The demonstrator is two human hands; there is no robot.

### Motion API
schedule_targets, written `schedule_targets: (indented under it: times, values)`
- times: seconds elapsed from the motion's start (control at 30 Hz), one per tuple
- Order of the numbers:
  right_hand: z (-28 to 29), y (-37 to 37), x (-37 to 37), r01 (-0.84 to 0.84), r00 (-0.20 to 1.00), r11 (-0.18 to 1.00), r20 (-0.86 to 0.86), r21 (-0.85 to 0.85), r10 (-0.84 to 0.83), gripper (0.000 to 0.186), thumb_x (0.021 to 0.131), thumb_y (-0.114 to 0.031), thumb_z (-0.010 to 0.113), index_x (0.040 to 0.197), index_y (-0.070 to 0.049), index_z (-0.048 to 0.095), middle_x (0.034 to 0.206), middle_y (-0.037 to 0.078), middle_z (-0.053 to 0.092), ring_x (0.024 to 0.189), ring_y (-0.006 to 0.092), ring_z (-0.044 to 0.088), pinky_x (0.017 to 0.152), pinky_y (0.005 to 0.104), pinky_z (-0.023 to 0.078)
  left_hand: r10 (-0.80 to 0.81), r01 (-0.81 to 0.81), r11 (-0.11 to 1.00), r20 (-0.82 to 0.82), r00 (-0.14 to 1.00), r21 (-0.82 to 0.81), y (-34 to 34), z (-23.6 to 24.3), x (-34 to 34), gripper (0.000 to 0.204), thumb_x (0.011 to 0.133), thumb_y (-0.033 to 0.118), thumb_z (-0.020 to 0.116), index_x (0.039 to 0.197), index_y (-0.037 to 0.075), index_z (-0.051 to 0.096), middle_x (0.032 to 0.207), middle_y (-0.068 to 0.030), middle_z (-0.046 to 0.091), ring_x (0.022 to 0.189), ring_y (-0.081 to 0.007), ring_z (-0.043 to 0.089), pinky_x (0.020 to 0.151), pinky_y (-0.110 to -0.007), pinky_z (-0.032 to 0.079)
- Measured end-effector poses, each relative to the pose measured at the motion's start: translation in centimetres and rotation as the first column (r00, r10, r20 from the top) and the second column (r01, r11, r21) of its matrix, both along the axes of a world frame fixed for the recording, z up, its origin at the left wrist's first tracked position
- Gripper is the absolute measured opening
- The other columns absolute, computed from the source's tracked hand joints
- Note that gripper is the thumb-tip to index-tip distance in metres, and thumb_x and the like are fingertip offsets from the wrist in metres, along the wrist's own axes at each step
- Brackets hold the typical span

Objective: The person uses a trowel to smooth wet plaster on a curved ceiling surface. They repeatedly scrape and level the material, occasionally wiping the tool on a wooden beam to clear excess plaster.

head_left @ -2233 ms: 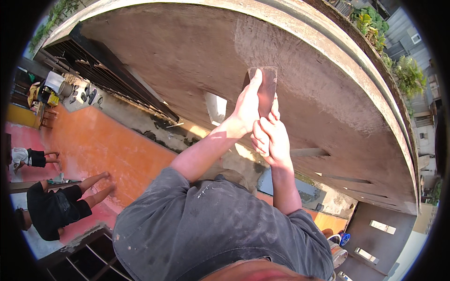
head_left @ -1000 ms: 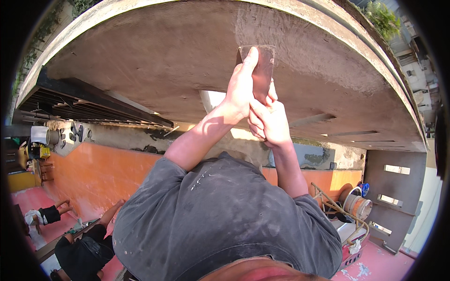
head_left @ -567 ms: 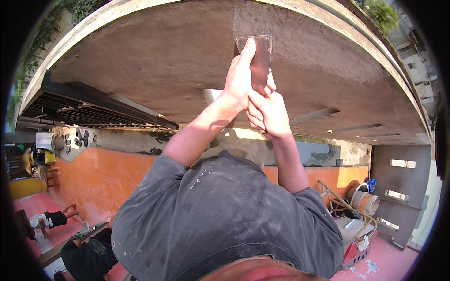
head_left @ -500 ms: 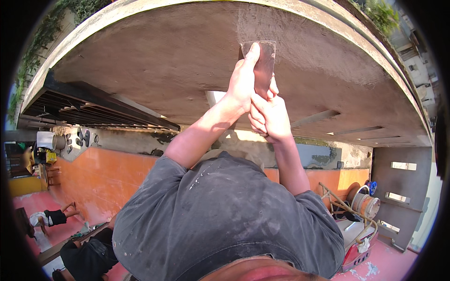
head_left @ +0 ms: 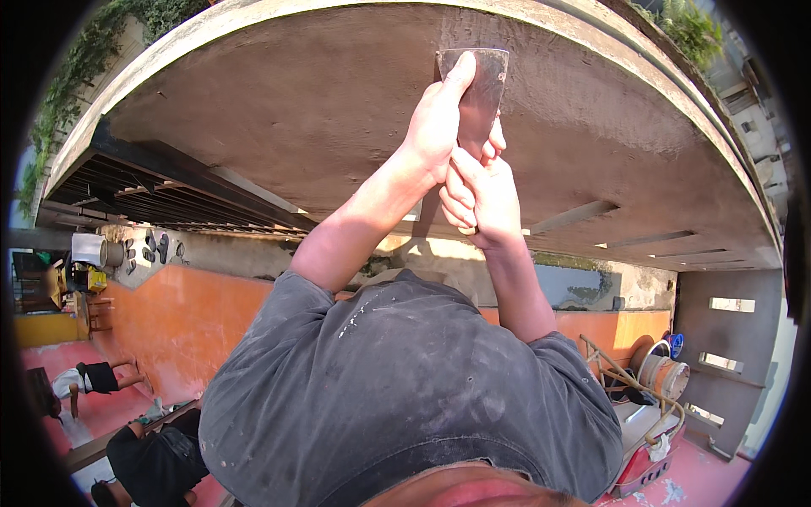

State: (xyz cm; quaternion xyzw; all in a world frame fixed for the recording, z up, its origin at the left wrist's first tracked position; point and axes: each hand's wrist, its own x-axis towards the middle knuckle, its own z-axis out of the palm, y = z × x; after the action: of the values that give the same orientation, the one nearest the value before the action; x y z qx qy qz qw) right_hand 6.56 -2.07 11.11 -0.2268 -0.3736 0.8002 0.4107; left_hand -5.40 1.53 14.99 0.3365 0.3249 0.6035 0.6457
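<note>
Both of my hands are on a wide-bladed metal scraper, its broad end up against a brown-grey plastered wall. My left hand is closed at the blade, its thumb pressed flat along the face close to the broad edge. Just below it, my right hand wraps round the lower part of the tool, where the fingers hide the handle. Around the blade and to its right, the wall surface looks paler and rougher.
A pale ledge caps the wall. At left is a dark slatted metal grille; at right, a bucket stands near a metal-framed cart. Another person sits at lower left, with one more person farther off.
Both hands and the scraper have moved up the wall together, and the blade is nearer the top ledge. The grip looks the same.
</note>
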Motion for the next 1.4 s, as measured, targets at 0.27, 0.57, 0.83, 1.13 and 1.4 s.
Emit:
schedule_targets:
  times: [0.27,0.57,0.83,1.13,1.4]
  values:
    - [1.1,-0.3,-0.3,-0.045,0.988,0.999,-0.152,-0.007,0.043,0.028,0.109,-0.019,0.051,0.083,-0.008,0.047,0.054,-0.001,0.040,0.035,0.0087,0.036,0.032,0.0244,0.030,-0.044,0.044,0.999,-0.017,0.999,0.013,0.0,1.7,-0.4,0.060,0.105,0.057,0.047,0.085,0.003,0.063,0.062,-0.0112,0.065,0.048,-0.0187,0.060,0.049,-0.033,0.052]
    - [2.9,-0.7,-1.5,-0.009,0.986,1.000,-0.164,0.007,0.010,0.014,0.110,-0.018,0.046,0.097,-0.014,0.045,0.056,-0.001,0.037,0.034,0.0079,0.030,0.031,0.0228,0.027,-0.027,0.031,0.998,-0.057,0.998,0.062,0.1,3.1,-1.0,0.058,0.106,0.056,0.046,0.084,0.004,0.063,0.063,-0.0094,0.065,0.050,-0.0187,0.060,0.053,-0.034,0.053]
    - [3.6,-0.5,-1.9,-0.051,0.972,0.997,-0.227,0.051,0.061,0.012,0.111,-0.022,0.042,0.101,-0.016,0.042,0.055,-0.001,0.038,0.034,0.0097,0.031,0.030,0.0236,0.027,-0.074,0.077,0.996,-0.056,0.996,0.041,-0.2,4.9,-1.4,0.058,0.106,0.054,0.047,0.084,0.003,0.061,0.064,-0.0098,0.064,0.051,-0.0197,0.060,0.052,-0.035,0.052]
    - [4.6,0.7,-1.6,-0.090,0.975,0.983,-0.186,0.161,0.120,0.014,0.112,-0.024,0.042,0.100,-0.017,0.042,0.057,-0.002,0.037,0.035,0.0069,0.030,0.032,0.0217,0.027,-0.081,0.083,0.989,-0.019,0.997,0.125,-0.2,5.1,-2.0,0.059,0.107,0.056,0.043,0.098,0.000,0.062,0.078,-0.0127,0.069,0.071,-0.0226,0.069,0.066,-0.037,0.058]
    - [-0.1,-2.3,6.9,-0.182,0.951,0.983,-0.252,0.002,0.177,0.020,0.111,-0.018,0.040,0.128,-0.009,0.046,0.057,0.000,0.040,0.037,0.0058,0.035,0.033,0.0204,0.028,0.000,0.002,0.980,-0.010,1.000,0.200,-2.9,-0.3,1.1,0.029,0.108,0.025,0.053,0.121,0.000,0.061,0.106,-0.0109,0.073,0.092,-0.0192,0.073,0.084,-0.036,0.059]
